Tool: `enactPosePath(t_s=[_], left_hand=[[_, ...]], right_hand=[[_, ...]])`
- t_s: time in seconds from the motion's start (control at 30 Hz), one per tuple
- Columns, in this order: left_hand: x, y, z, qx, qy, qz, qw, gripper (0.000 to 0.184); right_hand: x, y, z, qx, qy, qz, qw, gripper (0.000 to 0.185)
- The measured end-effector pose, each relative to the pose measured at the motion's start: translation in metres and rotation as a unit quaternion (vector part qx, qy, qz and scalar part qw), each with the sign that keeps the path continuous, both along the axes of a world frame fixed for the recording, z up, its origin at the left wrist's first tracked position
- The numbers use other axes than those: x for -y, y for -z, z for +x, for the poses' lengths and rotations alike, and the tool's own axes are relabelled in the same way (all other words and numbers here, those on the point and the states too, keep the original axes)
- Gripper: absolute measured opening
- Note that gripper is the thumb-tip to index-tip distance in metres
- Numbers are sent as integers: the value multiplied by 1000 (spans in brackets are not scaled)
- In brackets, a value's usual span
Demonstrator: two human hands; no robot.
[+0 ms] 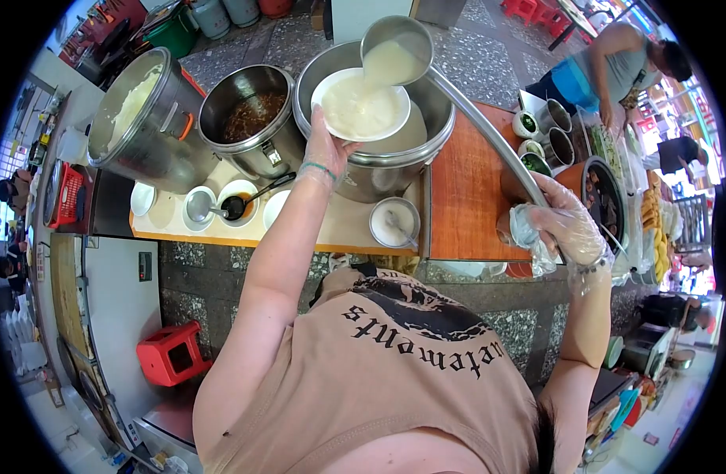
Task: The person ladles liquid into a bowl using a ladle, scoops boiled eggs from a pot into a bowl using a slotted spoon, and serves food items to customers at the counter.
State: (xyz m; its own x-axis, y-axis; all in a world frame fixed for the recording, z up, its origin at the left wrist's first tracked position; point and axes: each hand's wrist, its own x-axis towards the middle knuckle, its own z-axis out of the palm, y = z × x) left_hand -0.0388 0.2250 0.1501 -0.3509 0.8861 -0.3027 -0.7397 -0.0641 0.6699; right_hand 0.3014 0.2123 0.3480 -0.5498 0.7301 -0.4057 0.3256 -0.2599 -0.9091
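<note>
My left hand (325,154), in a clear plastic glove, grips the edge of a white bowl (405,114) over a large steel pot (378,180). Pale, milky liquid fills much of the bowl. My right hand (566,220), also gloved, is closed around the long handle of a big metal ladle (489,130). The ladle's cup is tilted above the bowl, and pale liquid runs from it into the bowl. More of the same liquid stands in the pot. Below my right hand is a light-blue cup-like thing (523,227), partly covered by plastic.
Left of the pot stand a steel pot of brown food (270,146) and a tilted steel container (173,150). Along the counter's near edge lie a black ladle (233,208) in a bowl and a bowl of white granules (388,229). A person (615,63) works at the right.
</note>
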Motion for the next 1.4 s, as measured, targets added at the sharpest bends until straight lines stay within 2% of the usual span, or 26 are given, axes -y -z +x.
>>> enactPosePath(t_s=[0.23,0.47,0.77,0.97,1.03,1.07,1.13,1.17,1.23,1.37,1.4], left_hand=[[-8,12,-6,1,9,8,1000,62],[-12,6,-4,13,-4,26,1000,60],[-12,12,-13,-5,23,25,999,60],[-10,12,-16,6,23,25,999,59],[-10,11,-17,14,22,36,999,59],[-10,10,-18,13,22,31,999,59],[-10,8,-21,12,25,27,999,59],[-10,7,-23,12,24,29,999,59],[-7,4,-27,12,26,30,999,59],[2,3,-39,7,42,35,998,58],[4,3,-43,13,49,46,998,59]], right_hand=[[0,-6,3,69,30,72,995,53],[1,-2,3,63,47,74,994,54],[11,10,-10,118,54,58,990,55],[14,16,-16,128,75,89,985,54],[14,14,-15,47,101,44,993,54],[13,13,-14,47,103,45,993,54],[11,12,-12,-56,100,-24,993,53],[9,15,-11,-55,102,-23,993,53],[4,24,-12,-163,100,-62,980,52],[-5,26,-31,-101,114,-40,987,51],[-14,34,-36,-29,105,-15,994,51]])
